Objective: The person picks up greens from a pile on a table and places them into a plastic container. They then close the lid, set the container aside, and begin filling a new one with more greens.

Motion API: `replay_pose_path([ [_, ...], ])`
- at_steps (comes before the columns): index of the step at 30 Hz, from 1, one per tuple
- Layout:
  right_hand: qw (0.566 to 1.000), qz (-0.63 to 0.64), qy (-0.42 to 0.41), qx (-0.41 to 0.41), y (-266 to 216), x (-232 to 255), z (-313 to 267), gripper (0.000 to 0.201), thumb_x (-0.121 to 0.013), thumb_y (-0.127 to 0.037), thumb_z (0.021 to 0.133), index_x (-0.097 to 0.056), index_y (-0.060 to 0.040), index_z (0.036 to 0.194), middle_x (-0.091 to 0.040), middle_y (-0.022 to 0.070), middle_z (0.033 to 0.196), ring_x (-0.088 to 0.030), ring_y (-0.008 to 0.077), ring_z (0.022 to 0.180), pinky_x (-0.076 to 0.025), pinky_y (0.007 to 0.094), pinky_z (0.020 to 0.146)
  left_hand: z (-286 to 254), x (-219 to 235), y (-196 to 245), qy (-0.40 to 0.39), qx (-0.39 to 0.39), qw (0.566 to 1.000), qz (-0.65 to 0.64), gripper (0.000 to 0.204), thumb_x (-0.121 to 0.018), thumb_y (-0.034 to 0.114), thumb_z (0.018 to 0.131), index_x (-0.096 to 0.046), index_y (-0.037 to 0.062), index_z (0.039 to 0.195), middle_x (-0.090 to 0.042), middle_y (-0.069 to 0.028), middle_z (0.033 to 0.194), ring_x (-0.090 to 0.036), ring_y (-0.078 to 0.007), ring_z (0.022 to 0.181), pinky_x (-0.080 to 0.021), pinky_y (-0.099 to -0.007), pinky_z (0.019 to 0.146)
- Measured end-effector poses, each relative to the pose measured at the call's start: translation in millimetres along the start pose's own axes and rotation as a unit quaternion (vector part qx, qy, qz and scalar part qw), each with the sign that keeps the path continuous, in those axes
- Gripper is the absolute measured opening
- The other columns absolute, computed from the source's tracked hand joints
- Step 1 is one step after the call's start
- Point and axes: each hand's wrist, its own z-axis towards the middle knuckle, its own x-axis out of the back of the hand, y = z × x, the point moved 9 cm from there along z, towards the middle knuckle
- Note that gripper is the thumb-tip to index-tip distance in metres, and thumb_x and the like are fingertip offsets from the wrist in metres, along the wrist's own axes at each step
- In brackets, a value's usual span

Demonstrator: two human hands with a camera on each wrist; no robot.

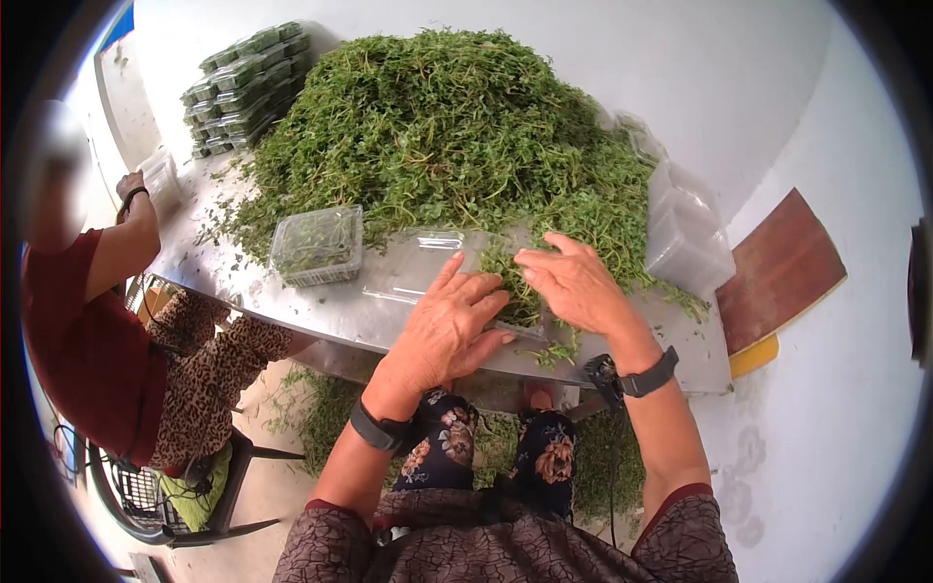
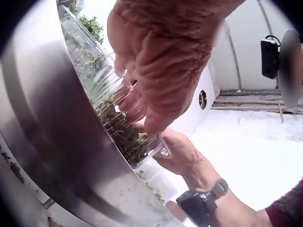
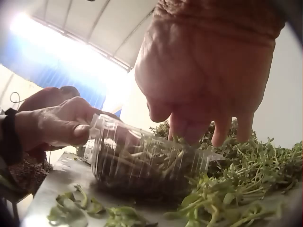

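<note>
A clear plastic clamshell box filled with leafy green sprigs stands near the table's front edge. Its lid lies folded open to the left. My left hand is over the box's left side, fingers extended across the greens and thumb by the near rim. From the right side my right hand reaches over the box, its fingers pointing down into the sprigs in the right wrist view. Left of the lid sits a closed, filled clamshell box.
Behind the box rises a large heap of greens. Filled boxes are stacked at the back left, empty nested ones at the right. Another person sits at the left. Loose sprigs lie along the metal table.
</note>
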Motion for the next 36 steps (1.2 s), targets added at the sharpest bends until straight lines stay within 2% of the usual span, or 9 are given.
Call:
replay_pose_path([
  [8, 0.998, 0.047, 0.008, 0.045, -24.3, 19.7, 8.6, 0.032, -0.05, -0.03, 0.094, -0.064, -0.0087, 0.114, -0.065, 0.0136, 0.112, -0.047, 0.0371, 0.122, -0.035, 0.0472, 0.102, -0.8, 5.7, 6.1, -0.009, 0.022, 1.0, 0.02, 0.052, -0.07, 0.032, 0.076, -0.059, 0.0031, 0.118, -0.052, -0.0151, 0.13, -0.049, -0.0329, 0.121, -0.022, -0.0518, 0.113],
  [11, 0.995, 0.03, -0.093, -0.005, -18.3, -1.6, 16.1, 0.04, -0.043, -0.035, 0.097, -0.061, -0.0098, 0.121, -0.058, 0.0161, 0.124, -0.044, 0.0348, 0.125, -0.03, 0.0458, 0.105, 2.4, -5.0, 10.2, -0.03, 0.005, 0.999, 0.037, 0.055, -0.067, 0.036, 0.079, -0.058, 0.0013, 0.12, -0.054, -0.016, 0.128, -0.05, -0.0322, 0.121, -0.019, -0.0517, 0.114],
  [14, 0.995, 0.001, -0.095, 0.015, -9.5, -21.4, 23.2, 0.042, -0.035, -0.037, 0.097, -0.064, -0.0096, 0.112, -0.064, 0.0139, 0.113, -0.045, 0.0362, 0.124, -0.029, 0.0469, 0.105, 2.8, -4.0, 14.0, -0.004, -0.02, 0.999, 0.038, 0.046, -0.07, 0.033, 0.076, -0.061, -0.001, 0.105, -0.064, -0.015, 0.104, -0.057, -0.0294, 0.107, -0.022, -0.0524, 0.112],
  [16, 0.99, -0.023, -0.137, -0.004, -2.5, -28.9, 32.4, 0.043, -0.034, -0.037, 0.097, -0.064, -0.0093, 0.11, -0.063, 0.0137, 0.115, -0.045, 0.036, 0.124, -0.029, 0.0467, 0.105, 3.6, -17.7, 6.0, -0.121, 0.037, 0.992, 0.029, 0.047, -0.067, 0.036, 0.079, -0.061, -0.0009, 0.108, -0.066, -0.0146, 0.1, -0.059, -0.0299, 0.105, -0.02, -0.052, 0.113],
  [19, 0.988, -0.056, -0.143, 0.008, 2.7, -36.9, 33.1, 0.043, -0.032, -0.038, 0.098, -0.063, -0.009, 0.106, -0.063, 0.0133, 0.116, -0.045, 0.036, 0.123, -0.03, 0.0467, 0.103, 5.4, -19.1, 7.1, -0.135, 0.041, 0.989, 0.036, 0.044, -0.069, 0.035, 0.078, -0.063, -0.0008, 0.102, -0.067, -0.0135, 0.095, -0.06, -0.0293, 0.099, -0.02, -0.0528, 0.113],
  [24, 0.984, 0.003, -0.172, -0.041, 6.6, -27.6, 27.6, 0.046, -0.036, -0.041, 0.098, -0.058, -0.0126, 0.127, -0.058, 0.011, 0.128, -0.04, 0.0318, 0.131, -0.027, 0.0435, 0.109, 2.1, -12.7, 4.1, -0.08, 0.03, 0.996, 0.021, 0.045, -0.07, 0.034, 0.076, -0.063, 0.0001, 0.105, -0.065, -0.0146, 0.1, -0.059, -0.0296, 0.105, -0.022, -0.0524, 0.113],
  [28, 0.999, 0.004, -0.035, -0.04, -5.2, 17.0, 16.1, 0.04, -0.045, -0.035, 0.097, -0.058, -0.0097, 0.126, -0.057, 0.0174, 0.127, -0.046, 0.0357, 0.125, -0.037, 0.0431, 0.102, 4.3, 9.2, 11.3, 0.013, 0.009, 1.0, 0.014, 0.048, -0.071, 0.033, 0.075, -0.062, 0.002, 0.11, -0.062, -0.0156, 0.114, -0.053, -0.0285, 0.116, -0.023, -0.0524, 0.112],
  [32, 0.996, 0.081, 0.047, 0.014, -5.5, 37.8, -2.1, 0.039, -0.052, -0.032, 0.094, -0.06, -0.0035, 0.119, -0.06, 0.0246, 0.115, -0.052, 0.0409, 0.114, -0.042, 0.0445, 0.095, 9.9, -1.1, 18.5, 0.005, -0.02, 1.0, -0.011, 0.049, -0.071, 0.03, 0.075, -0.061, 0.0021, 0.113, -0.057, -0.0154, 0.125, -0.05, -0.0292, 0.121, -0.023, -0.0527, 0.112],
  [36, 0.997, 0.066, 0.024, -0.033, -10.0, 50.5, -30.7, 0.036, -0.061, -0.025, 0.087, -0.061, -0.0023, 0.116, -0.06, 0.0236, 0.114, -0.055, 0.0388, 0.109, -0.043, 0.0437, 0.094, 7.9, -21.7, 11.0, -0.079, -0.004, 0.997, 0.022, 0.048, -0.07, 0.026, 0.075, -0.059, 0.0018, 0.115, -0.056, -0.0141, 0.127, -0.049, -0.0329, 0.121, -0.024, -0.0522, 0.112],
])
